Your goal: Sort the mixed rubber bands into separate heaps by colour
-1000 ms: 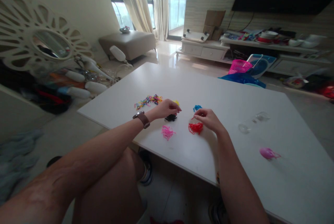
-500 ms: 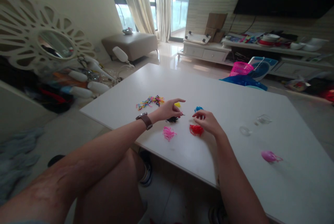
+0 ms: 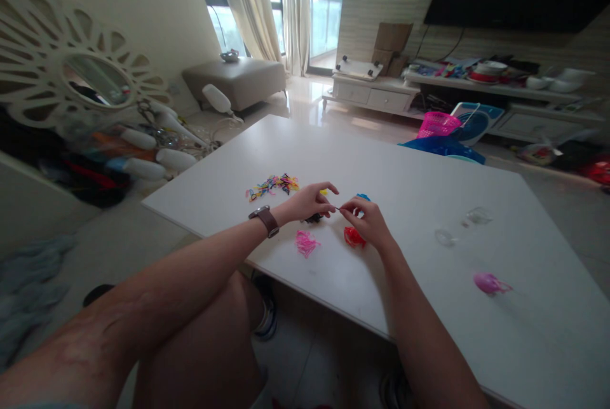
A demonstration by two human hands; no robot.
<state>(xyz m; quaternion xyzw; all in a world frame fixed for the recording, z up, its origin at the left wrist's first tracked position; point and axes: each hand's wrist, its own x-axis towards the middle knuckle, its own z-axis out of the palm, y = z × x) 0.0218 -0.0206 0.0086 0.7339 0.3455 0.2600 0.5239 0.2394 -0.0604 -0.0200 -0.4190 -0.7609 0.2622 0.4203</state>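
Note:
My left hand, with a watch on its wrist, pinches a small dark elastic band over the table. The thumb and fingertips of my right hand close on the band's other side. Below the left hand is a pile of black bands, partly covered, and behind it some yellow bands show. Red bands lie under the right hand, and blue bands just beyond it. Nearer me is a pink pile. A mixed-colour pile spreads to the left.
On the right of the white table are a clear container, a clear round piece and a pink-purple rounded object. Past the far edge stands a pink basket. Lamp parts lie on the floor at left.
My right hand has moved left to meet my left hand, and its fingers have closed on the dark band. The left hand stays nearly in place, still pinching. The view shifts slightly.

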